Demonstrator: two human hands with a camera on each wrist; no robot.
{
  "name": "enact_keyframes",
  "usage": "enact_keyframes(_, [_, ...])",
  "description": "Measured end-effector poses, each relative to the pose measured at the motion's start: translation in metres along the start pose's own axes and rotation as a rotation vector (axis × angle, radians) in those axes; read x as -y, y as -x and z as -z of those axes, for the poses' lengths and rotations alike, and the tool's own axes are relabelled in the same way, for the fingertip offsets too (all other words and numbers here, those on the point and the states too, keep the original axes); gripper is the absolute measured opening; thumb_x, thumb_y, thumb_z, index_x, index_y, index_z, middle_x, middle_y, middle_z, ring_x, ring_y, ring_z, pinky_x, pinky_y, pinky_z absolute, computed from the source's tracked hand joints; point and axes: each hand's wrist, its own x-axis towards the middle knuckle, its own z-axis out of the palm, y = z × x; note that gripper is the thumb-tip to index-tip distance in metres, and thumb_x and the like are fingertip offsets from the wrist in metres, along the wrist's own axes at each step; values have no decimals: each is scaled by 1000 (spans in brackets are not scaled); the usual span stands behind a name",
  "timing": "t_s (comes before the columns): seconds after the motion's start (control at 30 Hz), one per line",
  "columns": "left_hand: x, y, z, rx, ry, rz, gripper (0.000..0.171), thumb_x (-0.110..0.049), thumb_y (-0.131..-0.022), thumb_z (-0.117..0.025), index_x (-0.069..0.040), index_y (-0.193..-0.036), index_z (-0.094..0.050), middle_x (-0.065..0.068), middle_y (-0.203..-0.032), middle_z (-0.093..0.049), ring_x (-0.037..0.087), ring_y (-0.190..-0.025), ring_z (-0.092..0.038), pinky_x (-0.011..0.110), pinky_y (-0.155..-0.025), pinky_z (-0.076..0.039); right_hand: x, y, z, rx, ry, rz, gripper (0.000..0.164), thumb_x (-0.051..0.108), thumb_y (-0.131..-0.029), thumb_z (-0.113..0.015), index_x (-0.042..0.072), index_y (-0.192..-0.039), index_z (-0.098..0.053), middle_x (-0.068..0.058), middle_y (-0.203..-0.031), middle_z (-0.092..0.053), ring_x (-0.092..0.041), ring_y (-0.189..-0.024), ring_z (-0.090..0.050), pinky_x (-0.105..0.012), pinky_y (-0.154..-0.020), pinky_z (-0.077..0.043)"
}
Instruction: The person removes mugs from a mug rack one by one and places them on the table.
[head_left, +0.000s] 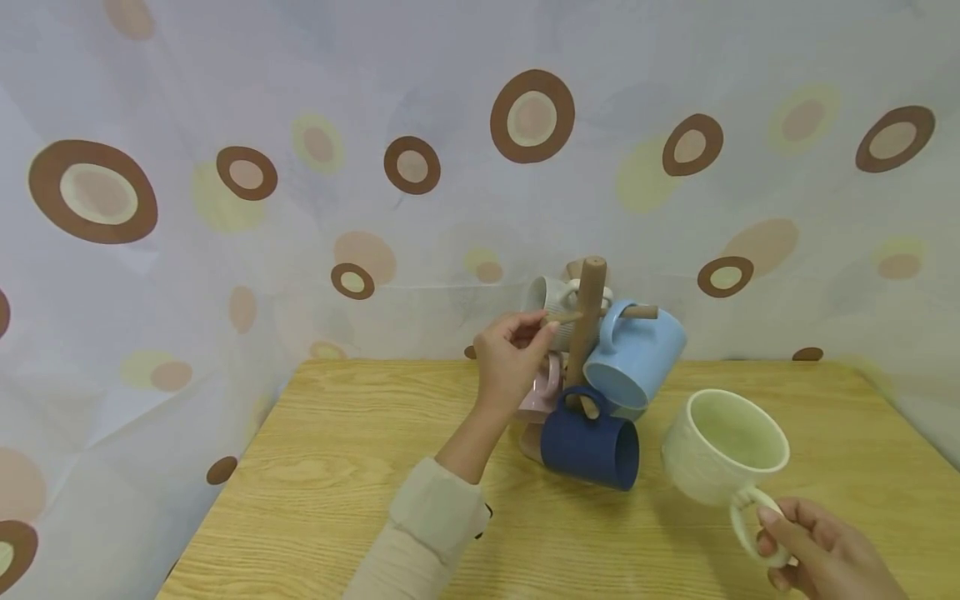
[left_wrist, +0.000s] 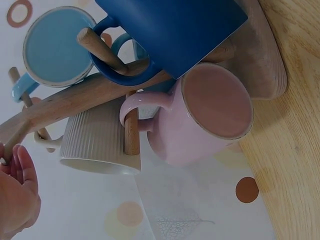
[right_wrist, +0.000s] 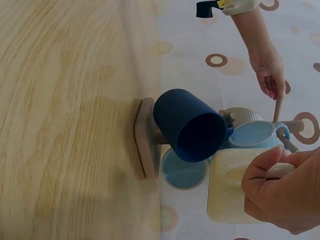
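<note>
My left hand (head_left: 510,354) pinches the end of an upper peg (head_left: 564,317) on a wooden mug tree (head_left: 588,304). No mug hangs on that peg. In my right hand (head_left: 828,546) is a pale cream mug (head_left: 705,458), gripped by its handle, mouth upward, to the right of the tree. A dark blue mug (head_left: 577,446) hangs low at the front of the tree, and a light blue mug (head_left: 645,358) hangs upper right. The left wrist view shows a pink mug (left_wrist: 200,115) and a ribbed white mug (left_wrist: 97,135) on other pegs.
Another blue mug (right_wrist: 184,170) shows low behind the dark blue one in the right wrist view. The tree's wooden base (right_wrist: 146,137) stands on a wood-grain table (head_left: 337,483). Behind it hangs a pale sheet (head_left: 450,225) printed with brown circles.
</note>
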Motion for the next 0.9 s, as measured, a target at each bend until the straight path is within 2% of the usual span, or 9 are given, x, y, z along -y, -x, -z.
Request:
enact_keyframes(0.2, [0,0,0,2,0,4,22,-11,-80,-67,6,-94,-67,20,-84,-66,28,-71,-65,17,-63,-52,-7,-7,2,-19,-19,43,16,24,-96,-43,12,-91,-52,4,-73,-54,-13,-60,-47,-25,-54,-46])
enact_keyframes(0.47, [1,1,0,-9,16,-7,20,-8,-80,-67,7,-93,-67,21,-83,-65,30,-74,-64,18,-64,-53,-22,-22,6,-66,22,10,19,28,-95,-45,11,-92,-52,5,-74,-53,-10,-65,-47,-23,-57,-48])
enact_keyframes(0.8, [0,1,0,4,3,2,21,-10,-80,-67,6,-94,-67,20,-84,-66,28,-72,-65,18,-63,-53,-32,-33,13,-89,170,54,24,27,-97,-40,6,-94,-51,8,-74,-52,-6,-67,-47,-23,-59,-49])
enact_keyframes(0.9, [0,1,0,6,4,1,21,-10,-81,-66,6,-94,-66,20,-84,-66,28,-73,-64,19,-64,-53,-33,-34,12,-90,191,39,26,29,-97,-39,5,-94,-49,8,-74,-51,-5,-67,-46,-23,-60,-50])
